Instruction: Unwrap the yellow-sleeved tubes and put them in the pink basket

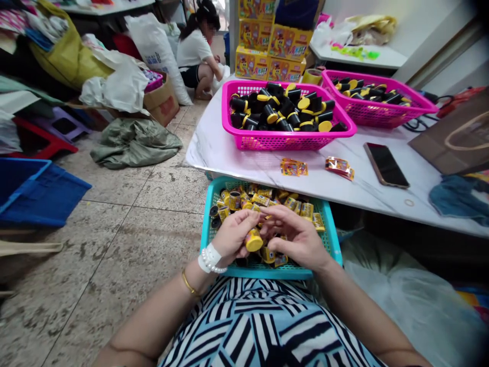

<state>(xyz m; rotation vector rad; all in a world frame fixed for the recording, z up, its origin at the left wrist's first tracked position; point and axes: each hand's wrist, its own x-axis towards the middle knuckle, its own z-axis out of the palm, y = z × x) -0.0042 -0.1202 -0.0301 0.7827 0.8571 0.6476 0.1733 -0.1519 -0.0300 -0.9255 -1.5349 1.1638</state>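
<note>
Both hands work above the teal basket (332, 239) (resting on the lap, just below the desk (214, 148) edge): left hand (233, 237) grasps a small yellow-capped container (254, 240); right hand (296, 234) pinches its upper end, fingers curled

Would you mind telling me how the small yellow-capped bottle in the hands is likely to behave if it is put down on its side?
The yellow-capped bottle looks round, so it may roll. It seems small and probably light, pinched between left hand and right hand.
</note>
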